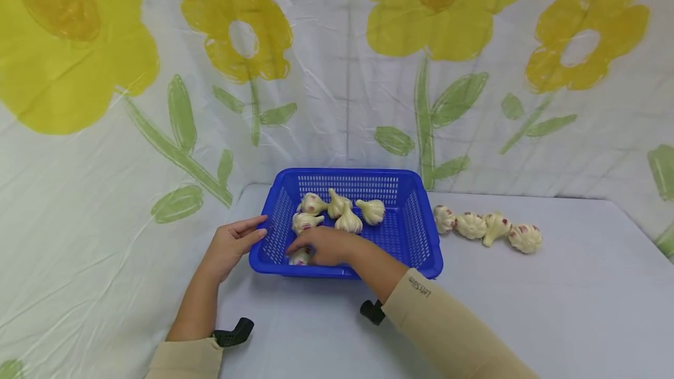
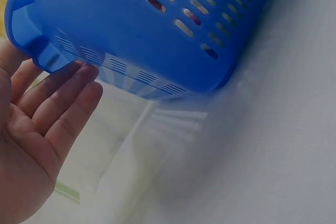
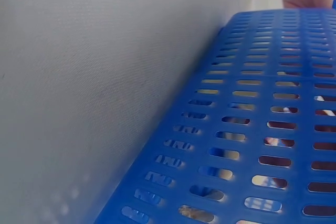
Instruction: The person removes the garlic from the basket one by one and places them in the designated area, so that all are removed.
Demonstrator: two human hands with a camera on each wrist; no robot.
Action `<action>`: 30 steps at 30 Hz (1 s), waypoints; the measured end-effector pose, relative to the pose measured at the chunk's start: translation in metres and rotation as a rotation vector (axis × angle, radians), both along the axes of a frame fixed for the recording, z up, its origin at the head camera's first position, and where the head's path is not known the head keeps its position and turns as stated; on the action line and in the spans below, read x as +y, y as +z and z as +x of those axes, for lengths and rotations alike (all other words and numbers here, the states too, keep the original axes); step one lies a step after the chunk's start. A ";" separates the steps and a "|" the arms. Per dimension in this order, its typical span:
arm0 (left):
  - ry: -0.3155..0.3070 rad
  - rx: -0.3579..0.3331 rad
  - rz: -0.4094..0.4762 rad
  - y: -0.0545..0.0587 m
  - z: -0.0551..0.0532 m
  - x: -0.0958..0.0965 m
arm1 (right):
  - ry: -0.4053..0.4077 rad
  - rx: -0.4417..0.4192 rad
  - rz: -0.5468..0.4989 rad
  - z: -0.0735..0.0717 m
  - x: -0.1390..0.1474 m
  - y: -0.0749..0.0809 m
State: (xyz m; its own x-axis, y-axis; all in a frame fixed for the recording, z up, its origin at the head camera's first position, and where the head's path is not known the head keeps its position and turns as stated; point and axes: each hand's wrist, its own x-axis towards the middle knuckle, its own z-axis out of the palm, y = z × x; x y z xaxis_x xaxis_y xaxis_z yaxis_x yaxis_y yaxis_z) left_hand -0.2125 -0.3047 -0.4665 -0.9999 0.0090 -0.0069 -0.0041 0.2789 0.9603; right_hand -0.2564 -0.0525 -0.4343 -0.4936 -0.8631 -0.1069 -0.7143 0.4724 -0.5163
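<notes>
Head view: the right hand (image 1: 329, 244) reaches into a blue basket (image 1: 342, 172), fingers curled round a garlic bulb (image 1: 298, 258) in the near left corner. Five more bulbs (image 1: 371, 212) lie farther in; four others (image 1: 471, 226) sit on the table (image 1: 526, 309), right of the basket. The left hand (image 1: 231, 247), loosely open, touches the left rim.

Left wrist view: that hand's fingers extend beneath the rim.

Right wrist view: the basket's slotted wall hides the right hand.
</notes>
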 end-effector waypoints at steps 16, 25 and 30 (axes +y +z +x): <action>0.004 -0.006 -0.012 0.001 0.001 0.001 | -0.104 -0.017 0.147 0.003 0.001 -0.001; 0.005 -0.006 0.007 0.001 0.001 0.001 | -0.153 -0.005 0.193 0.001 0.002 -0.002; 0.005 -0.002 0.015 0.001 0.000 0.001 | -0.179 0.030 0.208 -0.001 0.003 -0.003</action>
State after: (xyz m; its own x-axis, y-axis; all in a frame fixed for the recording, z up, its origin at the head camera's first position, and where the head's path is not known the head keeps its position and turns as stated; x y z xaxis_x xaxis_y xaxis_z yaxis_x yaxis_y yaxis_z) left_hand -0.2122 -0.3040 -0.4657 -1.0000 0.0042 -0.0091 -0.0077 0.2641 0.9645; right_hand -0.2575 -0.0500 -0.4372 -0.6416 -0.7231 -0.2559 -0.6235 0.6860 -0.3750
